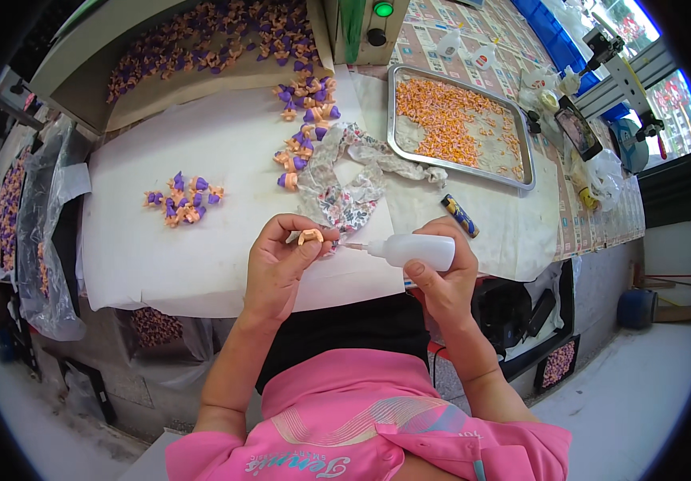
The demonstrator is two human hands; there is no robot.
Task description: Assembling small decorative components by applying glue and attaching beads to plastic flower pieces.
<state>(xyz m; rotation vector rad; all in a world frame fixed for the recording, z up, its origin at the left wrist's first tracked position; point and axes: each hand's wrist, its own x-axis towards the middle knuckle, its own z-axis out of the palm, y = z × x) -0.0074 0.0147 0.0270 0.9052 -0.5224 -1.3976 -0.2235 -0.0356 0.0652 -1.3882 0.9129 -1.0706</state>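
Observation:
Between the fingertips of my left hand [272, 268] is a small peach-coloured plastic figure part [310, 236]. My right hand [451, 282] grips a white squeeze bottle [419, 251], tipped sideways. Its thin nozzle points left and ends close to my left fingers; whether it touches the part I cannot tell. Below and beyond both hands lies white paper [225, 272]. A crumpled floral cloth [344, 200] rests just past my left fingertips. To the left sits a small cluster of peach and purple figure pieces [181, 202], with more such pieces [305, 132] in a strip beyond the cloth.
A metal tray [392, 120] of small orange pieces stands at the far right. A dark blue tube [459, 216] lies near my right hand. At the far left, a box-shaped machine [73, 80] covers many peach-purple pieces. A phone [578, 128] is mounted at right.

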